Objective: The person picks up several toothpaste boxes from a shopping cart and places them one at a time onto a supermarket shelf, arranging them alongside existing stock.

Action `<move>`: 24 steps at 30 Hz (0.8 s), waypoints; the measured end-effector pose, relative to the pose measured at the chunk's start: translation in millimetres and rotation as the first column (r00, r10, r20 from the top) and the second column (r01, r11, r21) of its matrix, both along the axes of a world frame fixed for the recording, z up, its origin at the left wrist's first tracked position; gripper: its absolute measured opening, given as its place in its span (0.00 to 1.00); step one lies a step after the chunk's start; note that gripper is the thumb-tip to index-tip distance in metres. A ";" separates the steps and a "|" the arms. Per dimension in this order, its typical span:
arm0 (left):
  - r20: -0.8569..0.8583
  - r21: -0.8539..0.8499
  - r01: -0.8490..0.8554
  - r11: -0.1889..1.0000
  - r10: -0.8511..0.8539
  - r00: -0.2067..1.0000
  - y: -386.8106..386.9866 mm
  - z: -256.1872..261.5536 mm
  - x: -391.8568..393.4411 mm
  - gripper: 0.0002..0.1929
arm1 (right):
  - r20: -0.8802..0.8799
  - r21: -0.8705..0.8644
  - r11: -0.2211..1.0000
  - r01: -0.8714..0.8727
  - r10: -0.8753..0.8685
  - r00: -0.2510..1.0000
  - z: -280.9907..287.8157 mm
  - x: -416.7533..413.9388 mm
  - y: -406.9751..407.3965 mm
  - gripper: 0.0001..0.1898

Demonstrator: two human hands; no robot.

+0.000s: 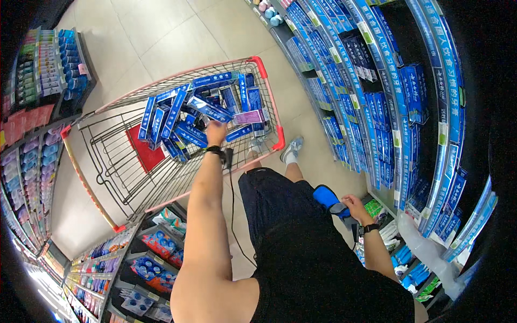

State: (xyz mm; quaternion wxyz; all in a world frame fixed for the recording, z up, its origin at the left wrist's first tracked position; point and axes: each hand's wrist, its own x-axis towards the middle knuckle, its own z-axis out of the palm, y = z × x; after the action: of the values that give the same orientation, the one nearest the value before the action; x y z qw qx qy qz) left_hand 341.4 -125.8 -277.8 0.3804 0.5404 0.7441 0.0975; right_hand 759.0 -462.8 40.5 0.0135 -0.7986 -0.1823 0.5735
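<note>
My left hand [216, 133] reaches into a wire shopping cart [117, 157] and grips the lower edge of a blue toothpaste box [210, 108]. Its fingertips are partly hidden by the box. Around it lies a loose pile of blue toothpaste boxes [174, 114], tilted at various angles. A purple box [248, 117] rests on top at the right of the pile. My right hand [356, 209] hangs by my hip with its fingers apart, beside a blue and grey pouch [326, 196]. I see nothing held in it.
Shelves of toothpaste boxes [379, 117] rise on the right. Racks of packaged goods [149, 262] stand at lower left, close to the cart. Another shelf unit [50, 66] stands across the tiled floor [161, 32]. A black cable [232, 214] runs down from my left wrist.
</note>
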 end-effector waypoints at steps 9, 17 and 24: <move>0.164 -0.305 -0.426 0.852 0.488 0.858 62.7 -42.6 -11.5 0.41 | 0.062 0.109 0.992 0.064 -0.071 0.996 14.3 -35.1 -24.9 0.13; 0.221 0.103 -0.367 0.925 0.338 0.915 47.2 34.0 45.7 0.33 | -0.038 0.226 0.946 0.233 -0.230 0.972 -1.5 -100.8 -103.9 0.11; 0.960 -0.007 0.056 0.998 -0.009 0.279 -11.5 190.1 21.7 0.33 | -0.084 0.266 0.461 0.847 -0.864 0.497 -59.0 -116.3 -191.9 0.14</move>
State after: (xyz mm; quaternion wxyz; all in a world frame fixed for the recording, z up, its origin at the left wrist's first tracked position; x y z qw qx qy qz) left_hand 363.0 -137.3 -87.7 0.7634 0.3812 0.3573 0.3799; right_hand 642.8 -654.7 -18.4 0.4028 -0.7895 0.1649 0.4328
